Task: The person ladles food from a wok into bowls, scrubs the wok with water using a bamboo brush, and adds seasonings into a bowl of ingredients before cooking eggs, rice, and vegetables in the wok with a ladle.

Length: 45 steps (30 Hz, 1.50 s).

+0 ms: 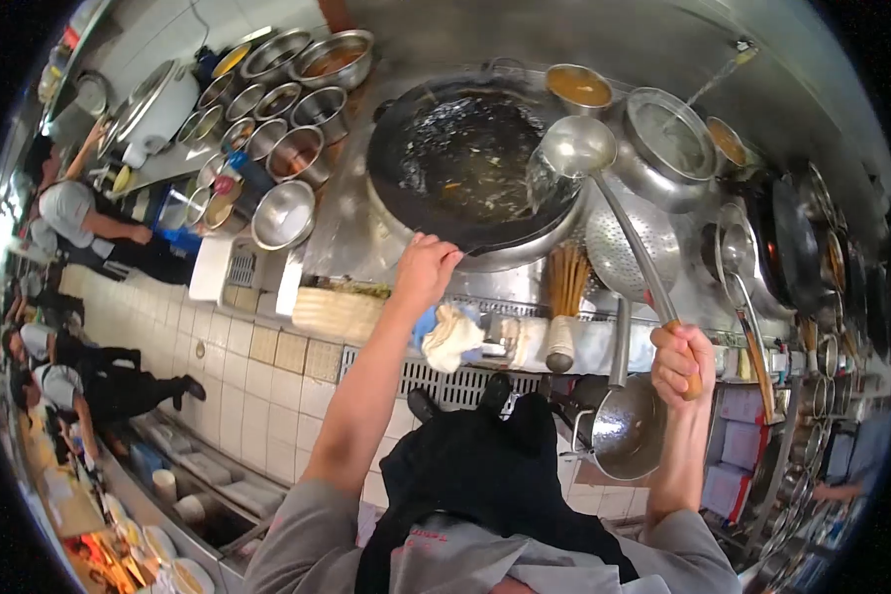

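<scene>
My right hand (683, 362) is wrapped around the wooden grip of a long ladle (645, 243). The ladle's metal bowl is tilted over the right side of a large black wok (391, 163), and clear liquid runs from it into the wok. Cloudy liquid with small food scraps lies in the wok. At the wok's near edge my left hand (429, 272) is closed on the rim; its fingertips are partly hidden. Below that hand lies a crumpled cream cloth (451, 337). A bamboo wok brush (566, 297) lies between my hands.
Right of the wok are a perforated strainer (632, 243), a lidded steel pot (671, 139) and a pot of brown liquid (579, 87). Several metal bowls (284, 213) crowd the left counter. A water jet (723, 77) comes from the back wall. Other people (79, 223) stand far left.
</scene>
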Each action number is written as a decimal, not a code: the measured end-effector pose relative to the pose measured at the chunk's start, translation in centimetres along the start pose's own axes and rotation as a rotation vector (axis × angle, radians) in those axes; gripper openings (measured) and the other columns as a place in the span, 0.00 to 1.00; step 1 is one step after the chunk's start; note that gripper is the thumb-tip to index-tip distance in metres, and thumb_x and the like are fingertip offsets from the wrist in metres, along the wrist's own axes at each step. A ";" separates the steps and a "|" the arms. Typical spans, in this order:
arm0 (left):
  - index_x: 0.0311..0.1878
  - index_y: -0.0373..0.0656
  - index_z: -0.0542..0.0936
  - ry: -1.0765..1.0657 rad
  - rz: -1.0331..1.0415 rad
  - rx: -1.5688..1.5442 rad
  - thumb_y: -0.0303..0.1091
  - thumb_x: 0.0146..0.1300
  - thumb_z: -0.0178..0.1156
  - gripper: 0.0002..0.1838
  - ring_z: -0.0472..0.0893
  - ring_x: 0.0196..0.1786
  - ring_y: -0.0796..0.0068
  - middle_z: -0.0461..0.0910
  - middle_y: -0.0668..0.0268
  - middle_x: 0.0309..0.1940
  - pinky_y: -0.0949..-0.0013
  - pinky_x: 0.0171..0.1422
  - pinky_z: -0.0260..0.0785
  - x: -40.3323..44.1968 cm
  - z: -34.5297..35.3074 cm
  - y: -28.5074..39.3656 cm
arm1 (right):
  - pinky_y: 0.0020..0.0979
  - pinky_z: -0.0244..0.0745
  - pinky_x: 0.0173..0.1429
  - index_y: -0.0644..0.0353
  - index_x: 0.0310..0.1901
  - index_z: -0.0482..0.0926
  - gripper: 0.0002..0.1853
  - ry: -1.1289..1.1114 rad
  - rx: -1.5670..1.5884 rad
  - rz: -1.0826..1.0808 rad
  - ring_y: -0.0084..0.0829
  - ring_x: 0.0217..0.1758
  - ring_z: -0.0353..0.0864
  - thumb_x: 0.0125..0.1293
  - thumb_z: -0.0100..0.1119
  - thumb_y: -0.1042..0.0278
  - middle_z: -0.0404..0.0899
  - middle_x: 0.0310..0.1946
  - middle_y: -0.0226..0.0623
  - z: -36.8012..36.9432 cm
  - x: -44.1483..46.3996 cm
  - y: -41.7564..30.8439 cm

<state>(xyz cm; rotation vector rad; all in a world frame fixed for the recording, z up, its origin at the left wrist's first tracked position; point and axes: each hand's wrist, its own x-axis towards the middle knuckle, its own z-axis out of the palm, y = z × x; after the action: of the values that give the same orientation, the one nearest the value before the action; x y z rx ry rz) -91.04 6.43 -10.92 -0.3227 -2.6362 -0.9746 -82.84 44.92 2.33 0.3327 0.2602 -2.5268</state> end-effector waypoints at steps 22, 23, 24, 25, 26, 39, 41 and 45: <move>0.39 0.39 0.68 0.101 -1.047 -1.895 0.38 0.66 0.57 0.12 0.74 0.21 0.70 0.74 0.57 0.24 0.67 0.19 0.64 -6.5 -7.6 6.6 | 0.42 0.76 0.48 0.67 0.54 0.74 0.25 0.143 -2.188 0.165 0.43 0.42 0.81 0.69 0.51 0.50 0.80 0.41 0.49 -28.4 11.3 22.2; 0.40 0.40 0.67 0.111 -1.060 -1.938 0.38 0.66 0.56 0.12 0.74 0.21 0.70 0.74 0.57 0.24 0.67 0.19 0.64 -6.4 -7.6 6.2 | 0.46 0.75 0.53 0.68 0.56 0.74 0.28 0.078 -2.523 0.139 0.48 0.47 0.81 0.69 0.52 0.49 0.80 0.45 0.53 -31.1 12.6 21.2; 0.41 0.40 0.67 0.113 -1.074 -1.980 0.37 0.66 0.56 0.12 0.73 0.21 0.71 0.74 0.56 0.24 0.68 0.19 0.64 -6.4 -7.8 5.9 | 0.47 0.69 0.58 0.67 0.58 0.73 0.29 0.051 -2.622 0.229 0.50 0.52 0.77 0.68 0.52 0.47 0.78 0.49 0.55 -33.3 13.7 20.2; 0.42 0.40 0.66 0.130 -1.086 -1.969 0.36 0.65 0.57 0.12 0.73 0.22 0.71 0.73 0.55 0.25 0.70 0.18 0.62 -6.5 -8.5 5.8 | 0.49 0.63 0.64 0.66 0.59 0.72 0.31 0.031 -2.716 0.315 0.51 0.57 0.73 0.67 0.52 0.46 0.75 0.53 0.57 -35.2 14.8 19.2; 0.41 0.41 0.66 0.139 -1.098 -1.942 0.36 0.65 0.57 0.12 0.73 0.22 0.71 0.72 0.55 0.25 0.70 0.17 0.62 -6.6 -9.0 5.8 | 0.51 0.57 0.69 0.65 0.61 0.71 0.32 0.014 -2.808 0.401 0.53 0.63 0.70 0.66 0.53 0.45 0.72 0.57 0.59 -37.2 15.7 18.2; 0.37 0.42 0.71 0.140 -1.095 -1.875 0.36 0.64 0.59 0.09 0.75 0.23 0.72 0.72 0.62 0.26 0.70 0.18 0.65 -7.0 -9.2 3.1 | 0.46 0.69 0.60 0.67 0.54 0.76 0.24 -0.186 -2.970 0.393 0.50 0.54 0.76 0.63 0.54 0.56 0.76 0.52 0.55 -38.8 15.0 18.5; 0.46 0.44 0.77 0.070 -1.023 -1.761 0.40 0.65 0.59 0.12 0.74 0.21 0.76 0.76 0.63 0.27 0.73 0.20 0.70 -7.0 -8.6 2.6 | 0.47 0.73 0.54 0.64 0.51 0.77 0.23 -0.251 -2.932 0.277 0.49 0.49 0.79 0.61 0.53 0.54 0.78 0.49 0.54 -40.4 14.7 18.1; 0.47 0.49 0.75 -0.070 -1.245 -1.723 0.42 0.66 0.57 0.11 0.70 0.20 0.80 0.77 0.62 0.31 0.77 0.19 0.67 -6.7 -11.9 2.4 | 0.47 0.73 0.56 0.62 0.60 0.68 0.29 -0.070 -2.697 0.639 0.52 0.53 0.78 0.62 0.53 0.52 0.76 0.49 0.60 -31.6 13.8 21.0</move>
<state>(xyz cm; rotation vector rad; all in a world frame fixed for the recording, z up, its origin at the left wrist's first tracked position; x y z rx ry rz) -81.55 -0.28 -3.38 1.0749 -0.9754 -3.2437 -76.44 28.68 -34.08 -0.6408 2.2547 -0.0481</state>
